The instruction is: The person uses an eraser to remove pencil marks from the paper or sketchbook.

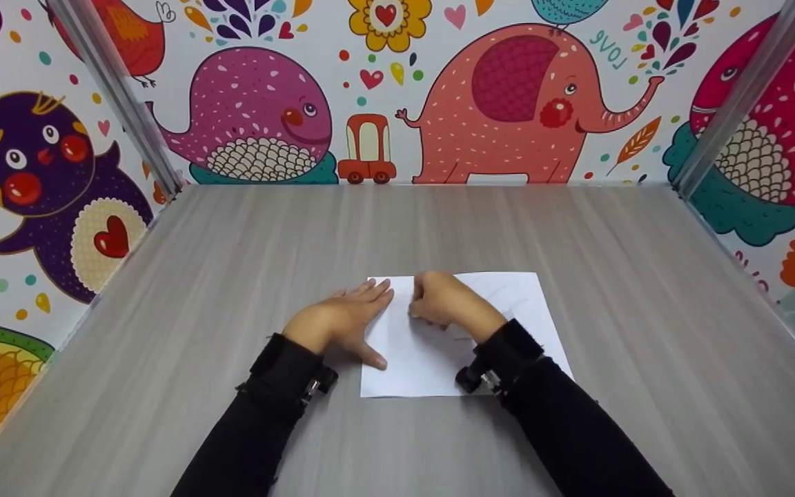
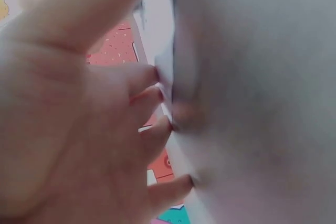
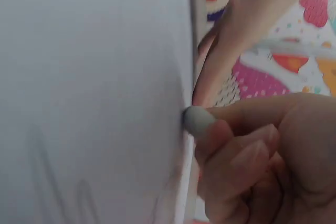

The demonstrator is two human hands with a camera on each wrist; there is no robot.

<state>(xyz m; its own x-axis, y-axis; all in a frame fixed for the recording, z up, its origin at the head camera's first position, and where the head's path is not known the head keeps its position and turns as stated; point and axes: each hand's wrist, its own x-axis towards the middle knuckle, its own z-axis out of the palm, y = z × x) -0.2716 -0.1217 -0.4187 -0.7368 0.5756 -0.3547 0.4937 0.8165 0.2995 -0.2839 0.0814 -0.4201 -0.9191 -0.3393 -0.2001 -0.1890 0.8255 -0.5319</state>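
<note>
Left hand [image 1: 339, 321]: fingers lie spread on smooth, rectangular, faintly marked white sheet [image 1: 411, 369] | right hand [image 1: 444, 298]: fingers pinch pale, rounded stub [image 3: 199, 122] | bench [image 1: 163, 386]: grey, streaky grain

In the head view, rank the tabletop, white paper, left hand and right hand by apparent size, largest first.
1. Tabletop
2. White paper, partly covered
3. Left hand and right hand: too alike to rank

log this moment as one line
left hand: touching white rectangular paper sheet | right hand: pinching small pale rounded object | sheet: faint grey lines
</note>
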